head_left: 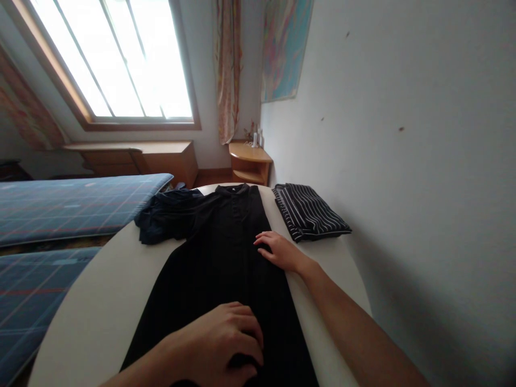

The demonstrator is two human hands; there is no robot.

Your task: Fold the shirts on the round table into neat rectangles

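Observation:
A black garment (pixel 226 258) with a collar lies spread on a white round table (pixel 100 301), its collar at the far edge. My right hand (pixel 280 251) rests on the garment's right side, fingers apart, holding nothing. Nearer to me, my left hand (pixel 226 338) is over the lower part of the cloth with its fingers curved and a gap between thumb and fingers; nothing shows in it. The garment's right sleeve is not visible.
Beyond my right hand lies a folded black-and-white striped cloth (pixel 312 212). A crumpled dark cloth (pixel 165 215) sits at the table's far left. Blue plaid mattresses (pixel 80 207) stand left, a wall (pixel 423 188) right, a corner shelf (pixel 250 154) behind.

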